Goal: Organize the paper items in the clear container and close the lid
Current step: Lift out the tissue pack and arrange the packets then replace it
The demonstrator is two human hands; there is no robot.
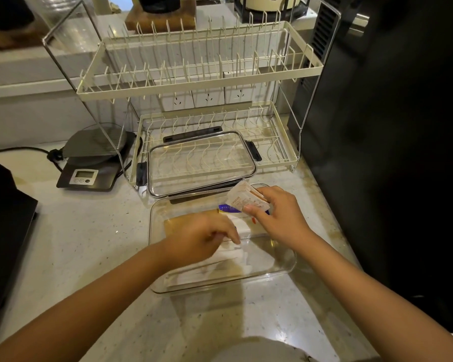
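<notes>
step in hand: sorting the paper bits inside the clear container (285, 267), lid not on yet

container spot: sits on the tabletop (84, 244) just in front of the dish rack (199, 82), long side running left to right, open top facing up

lid: the clear lid (202, 163) leans on the rack's bottom shelf, just behind the container, black clips flipped out

left hand: left hand (202, 237) is down in the container, fingertips pinching white paper sheets (233, 257); a bit blurry so exact grip is a guess

right hand: right hand (277, 215) pinches a small stack of packets (242, 198) over the container's far right corner, stack tilted up toward the rack

also in there: brown paper (183, 222) flat at the far left, blue packet (229, 209) beside it

how I'd do it: lay everything flat along the long axis, press stacks below the rim so the lid seats and all clips snap
</notes>
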